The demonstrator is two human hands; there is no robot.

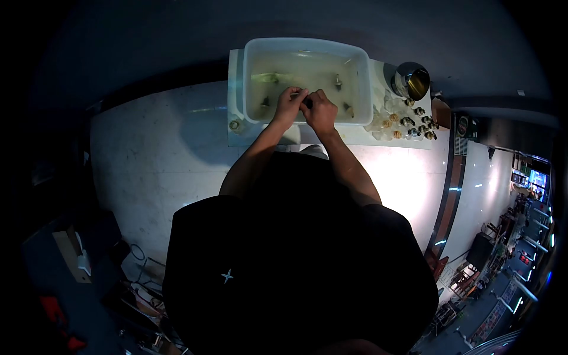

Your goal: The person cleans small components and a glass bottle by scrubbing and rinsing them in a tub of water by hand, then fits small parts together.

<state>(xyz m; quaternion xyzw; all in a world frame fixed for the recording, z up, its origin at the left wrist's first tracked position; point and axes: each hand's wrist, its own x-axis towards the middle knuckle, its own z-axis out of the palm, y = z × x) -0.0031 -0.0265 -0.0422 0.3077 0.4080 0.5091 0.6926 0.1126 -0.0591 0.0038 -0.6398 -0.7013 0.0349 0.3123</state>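
Both of my hands meet over the front part of a white translucent plastic tub point(248, 83) of cloudy water. My left hand point(289, 106) is closed, fingertips pinched near those of the right. My right hand point(321, 111) is closed too, and a small dark piece point(307, 102) shows between the two hands; its kind is hidden by the fingers. In the water sit several small fittings with dark and metallic parts, among them one at the right point(338, 83) and one at the lower right point(349, 110). A greenish-yellow patch point(265, 77) shows at the left.
The tub stands on a white board or low table point(235, 133). To its right lie several small brass-and-dark fittings point(408, 121) on clear, crumpled-looking material. Behind them is a shiny metal pot point(411, 81). A small ring-like piece point(235, 125) lies left. Pale tiled floor point(154, 124) surrounds the table.
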